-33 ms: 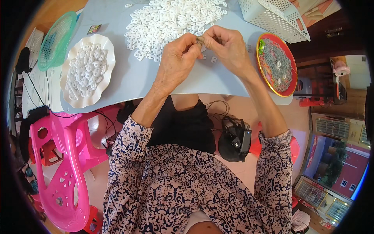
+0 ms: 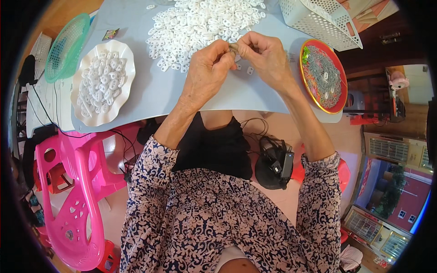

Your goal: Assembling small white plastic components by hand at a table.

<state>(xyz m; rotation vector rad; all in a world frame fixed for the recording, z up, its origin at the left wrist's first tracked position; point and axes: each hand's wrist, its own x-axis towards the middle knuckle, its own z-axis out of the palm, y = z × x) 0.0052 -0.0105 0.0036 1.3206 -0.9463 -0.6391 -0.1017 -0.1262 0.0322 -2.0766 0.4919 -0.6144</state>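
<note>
left hand: the person's bare left hand, fingers curled, thumb and index finger pinched closed above the pale blue-grey tabletop.
right hand: the bare right hand, likewise pinched, its fingertips meeting the left's.
between the fingertips: a small brownish-grey thing, gripped from both sides; mostly hidden, its kind cannot be told.
white pile: a broad heap of small white oval pieces with holes, just beyond the hands.
scalloped dish: a white dish with a wavy rim, near the table's left edge, with more white pieces in it.
red bowl: a round red bowl with a gold rim, right of the hands, bearing tangled grey and pinkish strands and a few white pieces.
basket: a pale grey perforated plastic basket, beyond the bowl.
</note>
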